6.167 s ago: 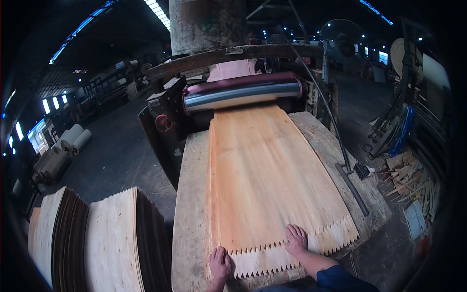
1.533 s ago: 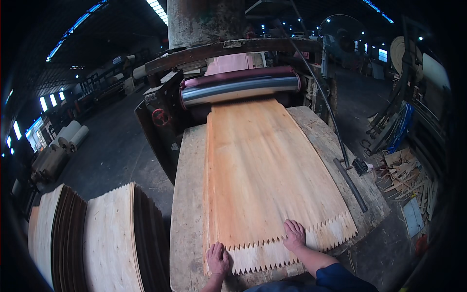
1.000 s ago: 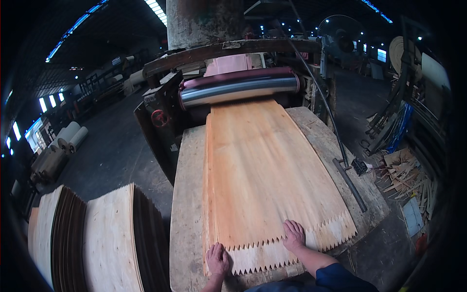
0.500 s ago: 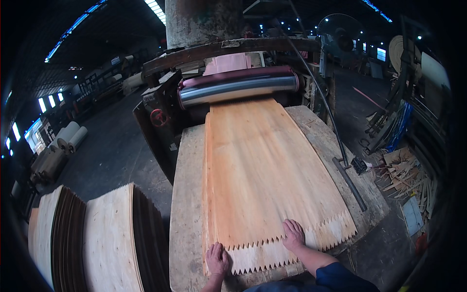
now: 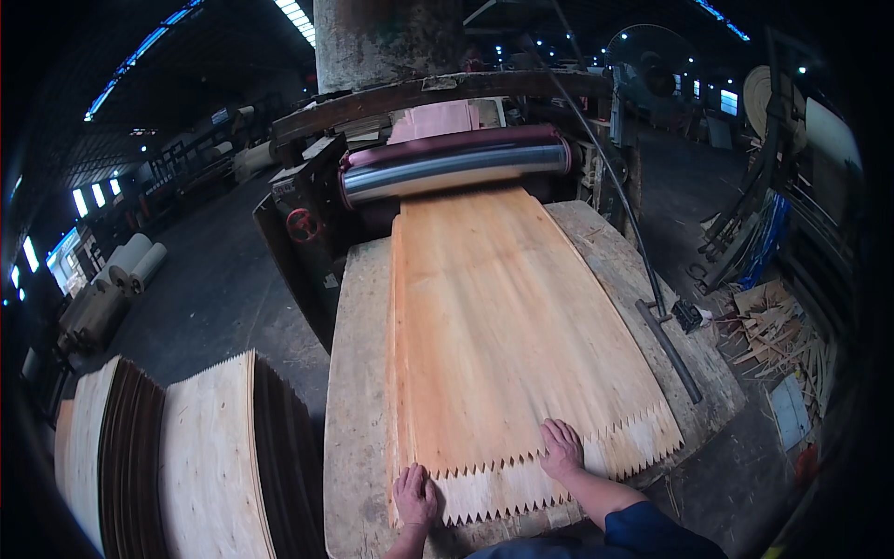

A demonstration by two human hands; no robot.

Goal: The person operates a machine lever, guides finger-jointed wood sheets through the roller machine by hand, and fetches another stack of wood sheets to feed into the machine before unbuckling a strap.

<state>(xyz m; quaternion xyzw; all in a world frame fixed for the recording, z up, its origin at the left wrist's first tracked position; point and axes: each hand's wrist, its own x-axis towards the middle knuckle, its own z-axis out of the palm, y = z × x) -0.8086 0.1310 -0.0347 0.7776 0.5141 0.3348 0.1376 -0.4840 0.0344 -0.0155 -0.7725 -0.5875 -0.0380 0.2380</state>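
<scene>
A broad veneer sheet (image 5: 503, 326) with a zigzag near edge lies lengthwise before me, on another toothed sheet (image 5: 507, 490) that juts out toward my body. My right hand (image 5: 562, 449) rests palm down at the top sheet's zigzag edge, fingers laid forward on the wood. At the near left corner, my left hand (image 5: 415, 496) also lies on the veneer, its fingers pointing ahead; its thumb is hard to make out. The far end of the veneer reaches under a shiny metal roller (image 5: 456, 172) with a dark pink roller (image 5: 456, 147) above it.
The worktable (image 5: 358, 373) has worn edges. A T-handled metal bar (image 5: 669, 349) lies along its right side. Stacked veneer (image 5: 209, 447) stands at the lower left. A red handwheel (image 5: 303, 224) is on the machine's left side. Wood scraps (image 5: 787, 335) litter the right floor.
</scene>
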